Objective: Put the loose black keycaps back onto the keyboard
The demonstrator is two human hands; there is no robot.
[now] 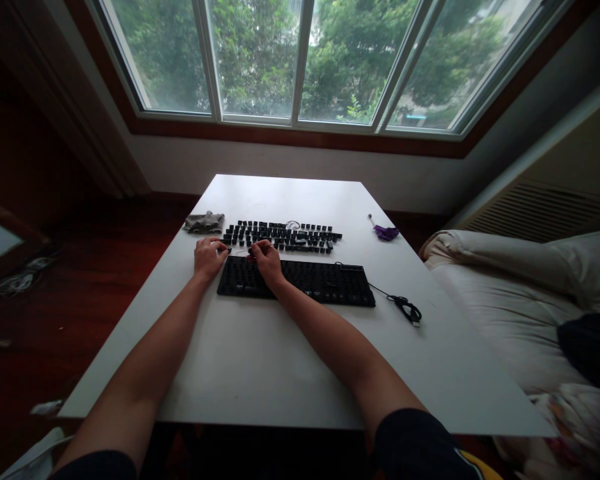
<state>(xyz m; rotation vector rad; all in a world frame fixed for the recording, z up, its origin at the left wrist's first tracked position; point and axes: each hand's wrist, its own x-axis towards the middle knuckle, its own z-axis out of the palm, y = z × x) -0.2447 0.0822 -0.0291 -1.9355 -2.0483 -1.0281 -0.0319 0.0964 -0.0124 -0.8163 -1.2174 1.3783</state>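
Note:
A black keyboard [325, 281] lies on the white table [260, 373], many of its keys seemingly bare of caps. Behind it, loose black keycaps [285, 235] stand in several rows. My left hand [209, 259] rests at the left end of these rows, thumb and fingers curled in around a dark keycap [225, 251]. Over the keyboard's upper left edge, my right hand [267, 261] pinches a small dark piece with a thin wire reaching left, which looks like a wire keycap puller [251, 252]. The fingers partly hide it.
A grey cloth [205, 223] lies at the table's left edge. Toward the right are a purple cloth-like item [385, 233] and the keyboard's bundled cable [406, 308]. A thin ring-like item [293, 225] sits among the keycaps. Beyond the right edge stands a light sofa [500, 293].

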